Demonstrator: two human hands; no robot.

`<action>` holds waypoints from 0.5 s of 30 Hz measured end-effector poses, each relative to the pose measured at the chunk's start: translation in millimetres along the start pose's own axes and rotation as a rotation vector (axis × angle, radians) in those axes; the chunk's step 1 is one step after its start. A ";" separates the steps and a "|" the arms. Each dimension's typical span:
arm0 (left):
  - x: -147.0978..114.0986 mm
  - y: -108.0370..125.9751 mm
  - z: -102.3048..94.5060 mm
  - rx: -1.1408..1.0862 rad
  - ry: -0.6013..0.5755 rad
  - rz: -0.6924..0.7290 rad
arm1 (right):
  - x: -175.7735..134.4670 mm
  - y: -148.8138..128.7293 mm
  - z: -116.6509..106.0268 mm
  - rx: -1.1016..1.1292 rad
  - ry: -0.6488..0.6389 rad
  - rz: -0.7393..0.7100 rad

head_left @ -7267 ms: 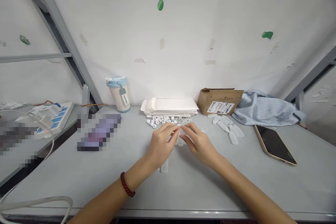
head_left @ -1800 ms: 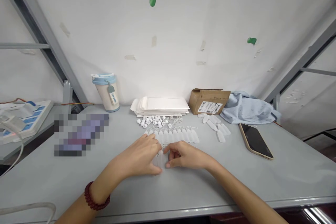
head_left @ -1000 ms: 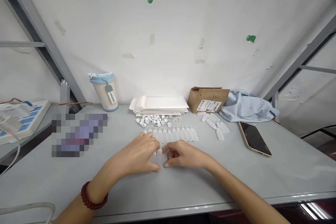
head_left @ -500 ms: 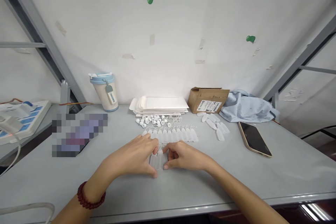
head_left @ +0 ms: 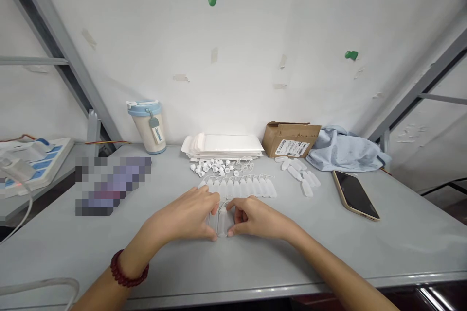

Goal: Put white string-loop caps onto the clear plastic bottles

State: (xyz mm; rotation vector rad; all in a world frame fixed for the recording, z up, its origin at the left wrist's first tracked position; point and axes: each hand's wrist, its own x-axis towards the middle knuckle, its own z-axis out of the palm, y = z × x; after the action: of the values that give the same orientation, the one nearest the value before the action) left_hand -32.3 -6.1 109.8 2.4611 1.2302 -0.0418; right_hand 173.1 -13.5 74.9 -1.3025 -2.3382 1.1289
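Observation:
Several translucent, flattish plastic tubes with white caps and string loops lie in a small group on the grey table [head_left: 292, 252], between my two hands. My left hand [head_left: 191, 214] curves over the group's left side, with fingers at the capped ends and thumb near the lower ends. On the right, my right hand [head_left: 255, 217] pinches the rightmost capped tube [head_left: 223, 223] lengthwise, index finger at the cap and thumb at the bottom. My left fingers partly hide the tubes beneath them. Just beyond lies a row of similar capped tubes [head_left: 246, 188].
Loose white caps [head_left: 215, 167] and string loops lie behind the row. Uncapped tubes [head_left: 295, 171] are scattered at right, near a cardboard box [head_left: 290, 140], a blue cloth [head_left: 343, 149] and a phone [head_left: 355, 195]. White flat packets [head_left: 229, 145] and a tumbler [head_left: 149, 129] stand against the wall.
My left thumb has moved slightly up and inward against the tubes' lower ends. My right hand keeps nearly the same pose. The whole view has shifted slightly.

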 end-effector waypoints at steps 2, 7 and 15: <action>0.0 -0.4 0.0 -0.004 -0.004 -0.002 | 0.0 -0.6 0.5 -0.012 0.006 0.003; -2.4 -0.8 -2.8 -0.015 -0.034 -0.030 | -0.5 -1.5 -0.1 -0.009 -0.005 0.007; -7.6 -10.9 -10.2 -0.046 -0.090 -0.121 | -1.6 -6.8 -0.1 -0.093 -0.022 0.009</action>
State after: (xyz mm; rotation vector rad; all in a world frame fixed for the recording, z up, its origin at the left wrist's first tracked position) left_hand -46.9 -2.4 117.2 2.3168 1.3242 -0.1542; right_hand 169.9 -16.8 80.2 -1.3388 -2.4301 1.0533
